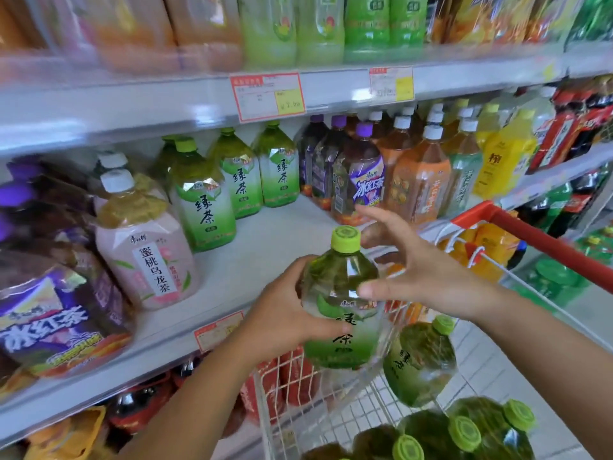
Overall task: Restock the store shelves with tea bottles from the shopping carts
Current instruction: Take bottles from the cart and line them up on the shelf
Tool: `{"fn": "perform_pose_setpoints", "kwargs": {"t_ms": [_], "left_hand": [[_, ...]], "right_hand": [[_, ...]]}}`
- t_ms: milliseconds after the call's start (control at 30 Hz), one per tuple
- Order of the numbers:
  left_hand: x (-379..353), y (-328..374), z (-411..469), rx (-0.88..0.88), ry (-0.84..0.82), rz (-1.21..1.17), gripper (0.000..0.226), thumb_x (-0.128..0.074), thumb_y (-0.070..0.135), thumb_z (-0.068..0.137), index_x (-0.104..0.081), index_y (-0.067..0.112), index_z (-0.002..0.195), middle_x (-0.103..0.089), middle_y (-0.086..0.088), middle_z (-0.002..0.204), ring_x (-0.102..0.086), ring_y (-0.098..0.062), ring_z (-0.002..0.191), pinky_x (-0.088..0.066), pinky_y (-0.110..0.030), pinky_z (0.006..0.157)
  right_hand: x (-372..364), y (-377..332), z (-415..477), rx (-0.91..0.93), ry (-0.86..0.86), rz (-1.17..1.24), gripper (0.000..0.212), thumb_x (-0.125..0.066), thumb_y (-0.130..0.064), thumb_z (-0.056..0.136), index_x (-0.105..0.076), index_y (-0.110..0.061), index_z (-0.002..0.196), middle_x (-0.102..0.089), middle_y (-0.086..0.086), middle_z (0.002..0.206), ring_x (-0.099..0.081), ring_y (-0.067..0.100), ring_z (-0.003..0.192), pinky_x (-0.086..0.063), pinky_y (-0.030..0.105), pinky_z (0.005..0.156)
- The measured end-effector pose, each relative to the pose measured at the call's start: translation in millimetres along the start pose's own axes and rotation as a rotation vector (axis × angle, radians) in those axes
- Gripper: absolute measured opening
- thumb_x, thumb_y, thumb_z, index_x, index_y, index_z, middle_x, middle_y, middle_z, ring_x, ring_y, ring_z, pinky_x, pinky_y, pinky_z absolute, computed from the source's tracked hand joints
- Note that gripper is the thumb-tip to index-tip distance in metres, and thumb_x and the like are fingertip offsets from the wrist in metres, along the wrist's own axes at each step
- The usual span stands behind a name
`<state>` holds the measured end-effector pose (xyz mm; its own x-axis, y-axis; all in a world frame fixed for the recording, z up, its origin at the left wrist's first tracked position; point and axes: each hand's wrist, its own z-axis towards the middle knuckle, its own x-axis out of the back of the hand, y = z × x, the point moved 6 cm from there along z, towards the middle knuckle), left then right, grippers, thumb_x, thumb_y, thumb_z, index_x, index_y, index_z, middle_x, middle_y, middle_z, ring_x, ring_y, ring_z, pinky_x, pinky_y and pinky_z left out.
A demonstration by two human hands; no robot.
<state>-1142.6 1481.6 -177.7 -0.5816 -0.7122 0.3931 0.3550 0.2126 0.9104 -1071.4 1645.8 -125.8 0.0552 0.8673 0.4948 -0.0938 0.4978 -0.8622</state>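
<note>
Just past centre, toward five o'clock, a green tea bottle [338, 280] stands upright in the air above the near corner of the shopping cart [285, 386], not yet on the shelf [265, 254]. At its seven o'clock side the left hand [285, 322] wraps round the label, thumb across the front and fingers curled behind, so this hand looks to be carrying the full weight. From three o'clock comes the right hand [418, 270], fingers splayed wide and holding nothing; its thumb lies against or just over the bottle's shoulder, and I cannot tell whether it truly touches. The spread reads as a steadying guard for a heavy, top-loaded bottle, ready to catch the neck if it tips.

At eleven o'clock from the bottle, a row of matching green tea bottles [202, 207] runs back into the shelf with bare board in front of it, and that gap is the likely slot. Holding the bottle upright with the label facing out suits setting it straight down there. A peach oolong bottle [146, 250] bounds the gap at nine o'clock and a purple iced tea bottle [363, 180] at one o'clock, so the approach is narrow. More green-capped bottles [421, 363] lie on their sides in the cart at five o'clock, so much restocking seems to remain
</note>
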Motion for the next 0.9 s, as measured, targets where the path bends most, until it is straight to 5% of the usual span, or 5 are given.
{"fn": "perform_pose_setpoints", "kwargs": {"t_ms": [100, 233, 433, 600, 900], "left_hand": [[26.5, 12.8, 1.2, -0.005, 0.134, -0.069, 0.074, -0.094, 0.016, 0.058, -0.056, 0.038, 0.117, -0.070, 0.025, 0.105, -0.067, 0.005, 0.097, -0.052, -0.016, 0.081], [57.1, 34.7, 13.2, -0.051, 0.262, 0.016, 0.078, -0.094, 0.026, 0.057, -0.051, 0.044, 0.120, -0.067, 0.030, 0.106, -0.061, 0.013, 0.097, -0.050, -0.012, 0.085], [93.5, -2.6, 9.3, 0.049, 0.327, 0.256, 0.089, -0.083, 0.047, 0.069, -0.038, 0.028, 0.144, -0.055, 0.013, 0.132, -0.053, -0.006, 0.118, -0.044, -0.033, 0.104], [116.3, -51.0, -36.1, 0.031, 0.246, 0.661, 0.070, -0.057, 0.077, 0.063, -0.069, 0.029, 0.112, -0.062, 0.016, 0.098, -0.053, 0.005, 0.082, -0.046, -0.016, 0.080], [124.1, -68.2, -36.5, 0.004, 0.276, 0.696, 0.014, -0.080, 0.043, 0.074, -0.075, 0.036, 0.085, -0.060, 0.018, 0.074, -0.057, 0.000, 0.073, -0.037, -0.010, 0.062]], "right_hand": [[-31.7, 24.1, 3.2, -0.075, -0.160, 0.056, 0.111, -0.089, -0.045, 0.057, -0.017, -0.057, 0.141, -0.047, -0.023, 0.139, -0.047, -0.003, 0.127, -0.046, 0.028, 0.101], [-36.2, 8.4, 34.1, 0.017, 0.090, 0.149, 0.080, -0.086, -0.017, 0.063, -0.045, -0.037, 0.128, -0.065, -0.017, 0.115, -0.063, -0.010, 0.097, -0.050, 0.008, 0.072], [-46.4, 7.3, 100.1, 0.095, 0.157, 0.220, 0.071, -0.085, -0.007, 0.066, -0.053, -0.028, 0.125, -0.066, -0.014, 0.112, -0.061, -0.012, 0.097, -0.048, 0.006, 0.076], [-53.0, 36.1, 155.9, 0.015, 0.090, 0.238, 0.080, -0.088, -0.025, 0.060, -0.052, -0.029, 0.131, -0.067, -0.006, 0.121, -0.062, 0.012, 0.114, -0.051, 0.032, 0.097], [-65.8, 42.3, 222.2, -0.062, 0.154, 0.187, 0.069, -0.080, -0.015, 0.076, -0.041, -0.017, 0.132, -0.059, -0.003, 0.116, -0.056, 0.010, 0.104, -0.045, 0.012, 0.076]]}}
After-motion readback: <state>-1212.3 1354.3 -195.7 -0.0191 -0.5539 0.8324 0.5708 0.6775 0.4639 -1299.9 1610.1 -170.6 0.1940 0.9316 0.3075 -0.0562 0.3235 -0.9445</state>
